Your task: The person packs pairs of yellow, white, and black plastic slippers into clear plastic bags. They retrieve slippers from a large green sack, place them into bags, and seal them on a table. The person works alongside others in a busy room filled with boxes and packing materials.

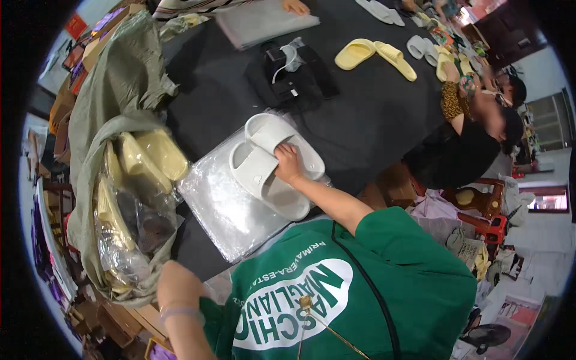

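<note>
A pair of white slide slippers [258, 175] lies side by side on a stack of clear plastic bags [215, 201] at the table's near edge. My right hand [289, 163] is closed where the two straps meet, with fingers bent over the inner edges. At the lower left my left hand [180, 283] is beside the rim of a grey-green woven sack [129, 123]; its fingers are blurred and partly hidden. Inside the sack are several pale yellow slippers [157, 157], some in clear plastic.
On the dark table [366, 108] lie a black bundle [291, 78] with a white cord and yellow slippers [355, 54]. Across it, another person's hand [296, 6] touches a plastic bag stack [264, 25]. At the right sits a person in black [456, 153]. Cardboard boxes [63, 111] line the left.
</note>
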The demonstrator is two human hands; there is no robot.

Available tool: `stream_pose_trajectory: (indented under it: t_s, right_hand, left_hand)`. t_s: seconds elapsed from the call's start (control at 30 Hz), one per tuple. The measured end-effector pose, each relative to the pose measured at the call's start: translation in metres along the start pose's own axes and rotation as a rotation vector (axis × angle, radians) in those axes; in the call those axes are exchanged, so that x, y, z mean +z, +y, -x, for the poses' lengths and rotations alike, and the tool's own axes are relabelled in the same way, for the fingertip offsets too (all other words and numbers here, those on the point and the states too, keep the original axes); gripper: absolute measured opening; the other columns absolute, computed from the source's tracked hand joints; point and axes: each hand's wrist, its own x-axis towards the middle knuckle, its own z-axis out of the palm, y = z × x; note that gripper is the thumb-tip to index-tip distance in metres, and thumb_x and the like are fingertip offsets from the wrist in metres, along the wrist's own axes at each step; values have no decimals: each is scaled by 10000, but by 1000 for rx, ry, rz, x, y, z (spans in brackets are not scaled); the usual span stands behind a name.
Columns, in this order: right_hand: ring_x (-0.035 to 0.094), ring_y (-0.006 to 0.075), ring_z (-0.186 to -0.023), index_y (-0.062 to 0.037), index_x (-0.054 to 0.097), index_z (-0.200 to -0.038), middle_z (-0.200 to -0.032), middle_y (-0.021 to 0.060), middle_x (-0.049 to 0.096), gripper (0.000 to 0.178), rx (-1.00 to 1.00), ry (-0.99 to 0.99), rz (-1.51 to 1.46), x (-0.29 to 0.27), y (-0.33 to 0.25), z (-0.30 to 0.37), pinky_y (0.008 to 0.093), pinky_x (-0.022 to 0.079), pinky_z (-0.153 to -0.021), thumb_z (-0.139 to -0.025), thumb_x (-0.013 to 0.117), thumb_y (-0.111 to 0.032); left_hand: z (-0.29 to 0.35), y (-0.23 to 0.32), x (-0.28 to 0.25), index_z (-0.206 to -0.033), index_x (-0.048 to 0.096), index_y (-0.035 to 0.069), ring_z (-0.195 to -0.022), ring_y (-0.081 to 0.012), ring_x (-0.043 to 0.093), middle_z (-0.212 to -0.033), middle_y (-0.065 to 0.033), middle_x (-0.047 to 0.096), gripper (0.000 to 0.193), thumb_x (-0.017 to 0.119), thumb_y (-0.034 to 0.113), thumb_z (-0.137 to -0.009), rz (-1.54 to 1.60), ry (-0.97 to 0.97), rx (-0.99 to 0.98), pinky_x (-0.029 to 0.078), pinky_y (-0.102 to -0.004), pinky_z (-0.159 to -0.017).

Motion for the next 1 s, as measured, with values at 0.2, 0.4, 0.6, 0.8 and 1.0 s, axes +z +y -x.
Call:
stream_pose_trajectory:
  t_s: [0.2, 0.4, 0.6, 0.8, 1.0]
  right_hand:
    - [507, 335, -1041, -17, 555, -898, -989, 156, 585, 328, -28, -34, 10, 3, 2, 1, 444, 339, -960, -580, 635, -33]
    - [508, 373, -1000, -4, 536, -876, -969, 188, 574, 250, -64, 58, 17, 8, 4, 0, 459, 360, -904, -633, 586, -35]
    - [500, 402, -991, 25, 562, -902, -937, 215, 579, 232, 109, -1, -220, 5, 2, -1, 445, 349, -920, -673, 558, -13]
    - [558, 150, -969, 3, 568, -1097, -1018, 53, 589, 258, 453, 83, -1289, -58, -25, -34, 298, 452, -836, -933, 443, -151]
    - [511, 307, -1138, -2, 355, -1338, -1270, 181, 477, 575, 323, 683, -1066, -184, -49, -107, 430, 402, -1005, -911, 517, -351]
  left_hand:
    - [149, 21, 12, -1273, 454, -11, -1215, -310, 447, -1237, -190, 521, 411, 511, 140, -895, -675, -337, -1081, 305, -397, -1037]
    - [347, 161, -46, -1366, 355, -7, -1326, -362, 301, -1420, -166, 366, 591, 576, 211, -863, -687, -1091, -1597, 229, -445, -1080]
    - [352, 180, -53, -1398, 344, 75, -1366, -322, 235, -1469, -127, 296, 572, 487, 306, -894, -787, -1365, -1524, 160, -483, -1099]
    - [358, 161, -65, -1331, 399, 28, -1279, -348, 362, -1358, -177, 419, 569, 599, 246, -845, -766, -1096, -1555, 289, -453, -1042]
    - [368, 56, -74, -1347, 292, -77, -1251, -394, 367, -1332, -273, 385, 670, 638, 104, -804, -982, -716, -1424, 298, -418, -1051]
